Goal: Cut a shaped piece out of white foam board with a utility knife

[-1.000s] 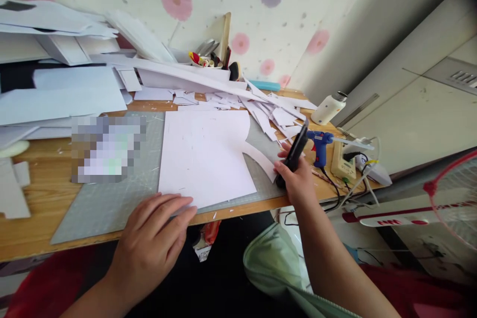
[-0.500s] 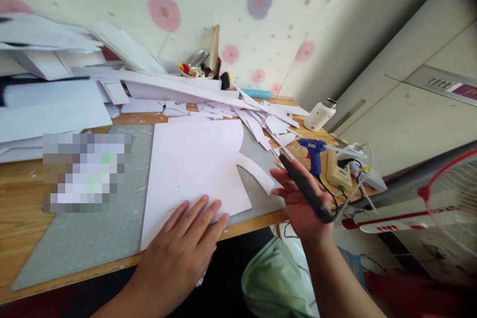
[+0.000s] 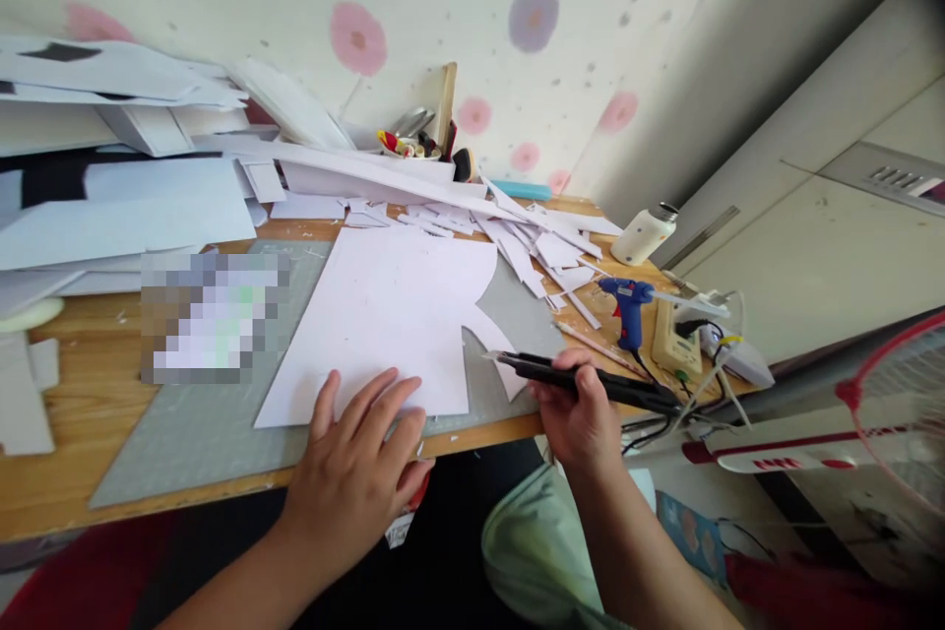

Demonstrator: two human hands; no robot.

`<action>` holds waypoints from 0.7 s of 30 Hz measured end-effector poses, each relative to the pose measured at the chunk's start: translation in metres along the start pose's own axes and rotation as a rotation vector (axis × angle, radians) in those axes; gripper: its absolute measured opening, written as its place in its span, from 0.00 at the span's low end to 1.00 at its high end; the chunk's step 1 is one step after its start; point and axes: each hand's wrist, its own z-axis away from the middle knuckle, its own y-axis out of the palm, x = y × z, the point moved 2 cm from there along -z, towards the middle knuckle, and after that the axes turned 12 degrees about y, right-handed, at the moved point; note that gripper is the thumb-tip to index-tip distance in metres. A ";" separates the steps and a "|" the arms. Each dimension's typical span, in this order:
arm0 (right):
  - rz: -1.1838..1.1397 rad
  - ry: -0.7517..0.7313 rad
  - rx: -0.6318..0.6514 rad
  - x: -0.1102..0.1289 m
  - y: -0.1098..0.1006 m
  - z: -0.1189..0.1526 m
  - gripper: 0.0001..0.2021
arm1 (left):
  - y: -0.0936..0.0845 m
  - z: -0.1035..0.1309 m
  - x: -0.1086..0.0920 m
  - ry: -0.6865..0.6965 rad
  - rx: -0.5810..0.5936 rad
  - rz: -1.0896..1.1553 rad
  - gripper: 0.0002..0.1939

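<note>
My left hand lies with fingers spread over the near edge of a large white board. The board rests on a grey cutting mat, and its right side has a curved notch. In my right hand is a black utility knife, gripped with its blade pointing left. The blade tip is over a curved white strip beside the board's right edge; whether it touches the strip, I cannot tell.
White offcuts are heaped at the back. A blue glue gun, a white bottle and a power strip stand on the right. Stacked white boards and a blurred-out object are on the left.
The knife has swung from slanting across my open right palm to a grip with its blade toward the board. The board has turned clockwise and its near edge is farther away.
</note>
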 end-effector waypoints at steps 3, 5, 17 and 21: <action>0.045 0.121 0.116 -0.001 0.009 0.005 0.19 | 0.002 0.000 -0.001 0.109 0.039 -0.036 0.14; 0.084 0.202 0.192 0.000 0.014 0.005 0.21 | 0.003 0.001 -0.001 0.167 0.062 -0.060 0.16; 0.058 0.277 0.152 0.000 0.029 0.001 0.15 | 0.004 0.003 0.003 0.233 0.097 -0.048 0.17; 0.101 0.265 0.091 -0.003 0.029 0.007 0.17 | 0.005 0.001 0.003 0.257 0.072 -0.075 0.16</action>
